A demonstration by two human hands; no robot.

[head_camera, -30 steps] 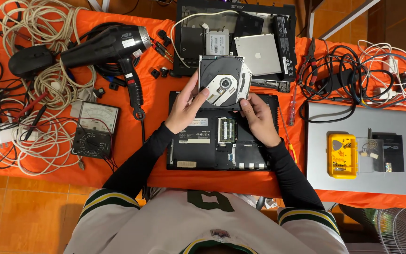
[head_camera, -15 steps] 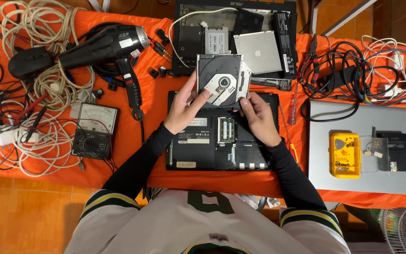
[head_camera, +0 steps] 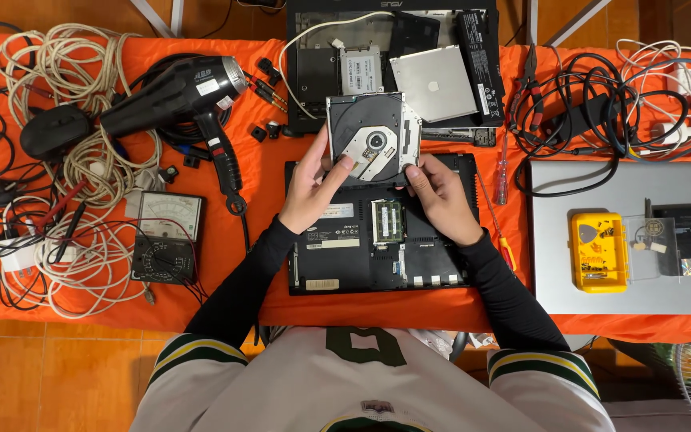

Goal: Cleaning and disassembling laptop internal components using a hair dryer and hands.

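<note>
Both of my hands hold a slim optical disc drive (head_camera: pixel 371 138), its tray side up, above the far edge of an upturned black laptop (head_camera: pixel 377 240). My left hand (head_camera: pixel 311 186) grips the drive's left edge, thumb resting on its top near the spindle. My right hand (head_camera: pixel 440 196) holds the drive's lower right corner. The laptop's bottom panel is open and shows a green memory module (head_camera: pixel 388 221).
A second opened laptop base (head_camera: pixel 313 72) with a silver drive (head_camera: pixel 435 82) lies behind. A black hair dryer (head_camera: pixel 177 100), analogue multimeter (head_camera: pixel 165 238) and cable coils (head_camera: pixel 65 160) are left. Right: screwdrivers (head_camera: pixel 502 172), cables, a closed grey laptop (head_camera: pixel 625 280) carrying a yellow case (head_camera: pixel 599 251).
The drive has shifted very slightly in my hands. Both hands stay in the same grip above the laptop.
</note>
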